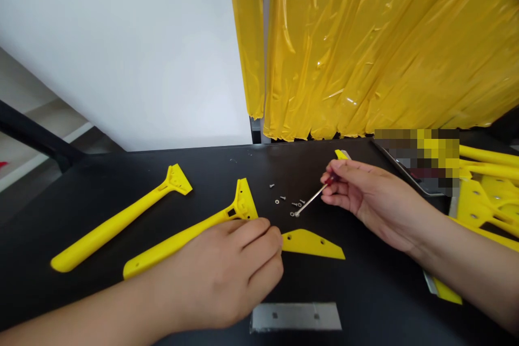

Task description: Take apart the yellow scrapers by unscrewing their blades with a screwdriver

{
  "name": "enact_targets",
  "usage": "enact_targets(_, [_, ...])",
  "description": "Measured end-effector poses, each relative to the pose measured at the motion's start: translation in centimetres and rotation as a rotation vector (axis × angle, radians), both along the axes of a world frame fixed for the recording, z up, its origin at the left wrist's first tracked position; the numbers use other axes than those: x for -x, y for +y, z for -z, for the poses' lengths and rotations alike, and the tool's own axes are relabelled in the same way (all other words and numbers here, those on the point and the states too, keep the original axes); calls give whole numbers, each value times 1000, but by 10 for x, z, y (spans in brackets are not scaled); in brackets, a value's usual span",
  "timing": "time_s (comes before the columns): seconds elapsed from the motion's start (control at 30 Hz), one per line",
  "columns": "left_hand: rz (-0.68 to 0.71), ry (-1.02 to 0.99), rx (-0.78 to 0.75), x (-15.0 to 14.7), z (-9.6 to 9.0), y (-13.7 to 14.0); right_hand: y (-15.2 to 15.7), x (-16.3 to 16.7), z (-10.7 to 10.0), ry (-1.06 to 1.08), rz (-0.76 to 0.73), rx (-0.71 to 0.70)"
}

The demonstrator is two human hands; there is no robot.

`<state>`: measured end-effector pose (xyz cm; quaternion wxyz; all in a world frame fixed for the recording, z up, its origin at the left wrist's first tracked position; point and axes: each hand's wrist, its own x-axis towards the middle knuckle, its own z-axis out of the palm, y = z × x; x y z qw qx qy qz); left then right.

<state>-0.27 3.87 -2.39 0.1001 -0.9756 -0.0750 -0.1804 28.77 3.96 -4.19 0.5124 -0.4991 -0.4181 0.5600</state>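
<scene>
My right hand (357,186) is closed around the dark red handle of a thin screwdriver (314,197). The tip of its metal shaft points down at the small nuts and screws (298,205) scattered on the table. With its fingers curled together, my left hand (243,265) lies over part of a yellow scraper handle (178,238) and beside a yellow clamping plate (314,243) with two holes. What its fingertips hold, if anything, is hidden. Below them rests a flat metal blade (298,317) with two square holes.
Another yellow scraper handle (121,221) lies at the left of the black table (133,167). Assembled-looking yellow parts (482,203) are piled at the right, beside a dark device (409,167) partly blurred out. Yellow plastic sheeting (365,48) hangs behind, next to a white panel (141,48).
</scene>
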Motion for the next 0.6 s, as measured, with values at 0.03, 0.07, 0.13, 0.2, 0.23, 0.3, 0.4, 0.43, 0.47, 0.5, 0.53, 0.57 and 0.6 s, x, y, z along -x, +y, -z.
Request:
enact_targets(0.03, [-1, -7, 13, 0, 1, 0, 0, -1, -2, -19, 23, -34])
enact_targets(0.07, [-3, -18, 29, -1, 1, 1, 0, -1, -4, -42, 43, -65])
enact_targets(0.13, [-15, -37, 69, -2, 3, 1, -2, 0, -9, -110, 70, -131])
enact_targets(0.2, [-31, -57, 105, -3, 4, 0, -8, 3, -14, -201, 76, -198])
enact_targets(0.23, [-39, -66, 117, -3, 5, 0, -11, 5, -16, -247, 73, -226])
enact_targets(0.3, [-41, -82, 123, -3, 5, 0, -17, 8, -20, -309, 69, -267])
enact_targets(0.4, [-15, -87, 116, -3, 3, 0, -22, 10, -23, -329, 86, -298])
enact_targets(0.43, [-8, -83, 115, -3, 3, 0, -22, 10, -23, -331, 89, -303])
enact_targets(0.47, [-6, -80, 112, -3, 2, 1, -21, 10, -22, -336, 86, -304])
enact_targets(0.5, [-8, -77, 110, -3, 2, 1, -21, 10, -21, -345, 74, -300])
enact_targets(0.53, [-10, -76, 106, -3, 1, 1, -20, 10, -19, -355, 57, -294])
enact_targets(0.57, [-11, -73, 103, -4, 1, 1, -19, 10, -18, -365, 40, -286])
enact_targets(0.6, [-9, -72, 100, -4, 0, 1, -19, 10, -16, -373, 24, -276])
